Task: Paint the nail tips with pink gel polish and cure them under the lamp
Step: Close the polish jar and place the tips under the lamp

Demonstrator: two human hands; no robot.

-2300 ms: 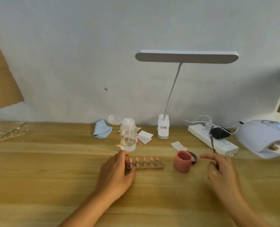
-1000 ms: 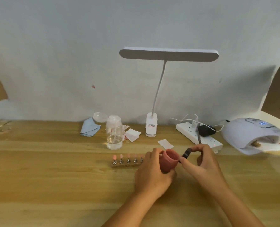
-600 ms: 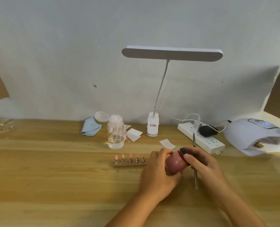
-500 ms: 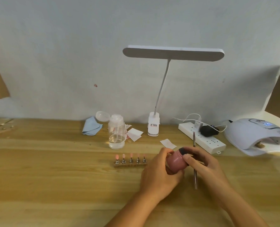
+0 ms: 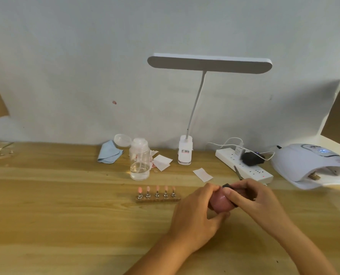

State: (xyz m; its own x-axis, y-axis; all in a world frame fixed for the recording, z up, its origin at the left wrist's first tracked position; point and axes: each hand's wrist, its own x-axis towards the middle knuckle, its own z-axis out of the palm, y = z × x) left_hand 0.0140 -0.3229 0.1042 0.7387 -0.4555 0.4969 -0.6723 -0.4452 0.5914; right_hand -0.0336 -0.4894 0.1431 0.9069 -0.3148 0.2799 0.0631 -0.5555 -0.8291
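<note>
Both hands are on the pink gel jar (image 5: 219, 203), near the middle-right of the wooden table (image 5: 65, 215). Left hand (image 5: 195, 217) has its fingers curled round the jar, right hand (image 5: 254, 197) pinches the black lid (image 5: 226, 190) at its top, and a thin tool (image 5: 238, 173) pokes out behind that hand. The five pink nail tips (image 5: 157, 189) sit on their wooden stand (image 5: 158, 199) just left of the hands. Curing lamp (image 5: 302, 163) is far right, beside the power strip (image 5: 222, 155); clear pump bottle (image 5: 139, 161) and blue cloth (image 5: 108, 154) sit further back
</note>
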